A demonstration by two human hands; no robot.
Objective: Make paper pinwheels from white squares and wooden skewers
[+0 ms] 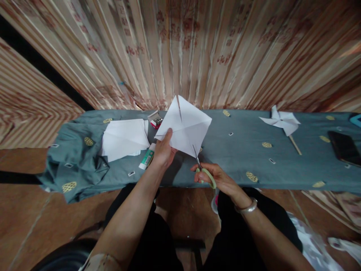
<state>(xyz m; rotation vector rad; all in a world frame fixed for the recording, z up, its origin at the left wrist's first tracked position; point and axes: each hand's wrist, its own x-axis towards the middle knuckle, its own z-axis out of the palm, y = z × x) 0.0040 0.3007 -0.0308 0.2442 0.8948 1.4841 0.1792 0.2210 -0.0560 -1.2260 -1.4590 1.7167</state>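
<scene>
My left hand [164, 151] holds a white square sheet of paper [184, 124] by its lower left edge, lifted above the table. The sheet has diagonal creases and a slit at its top corner. My right hand [216, 177] grips scissors [203, 171] with light green handles. Their blades point up into the paper's lower corner. A green and white glue stick [147, 158] lies just left of my left hand.
A low table under a grey-blue patterned cloth [239, 158] runs across the view. On it lie a stack of white paper [124, 138], a small stapler [155, 121], a finished paper pinwheel on a stick [282, 122] and a black phone [344, 147]. Striped curtains hang behind.
</scene>
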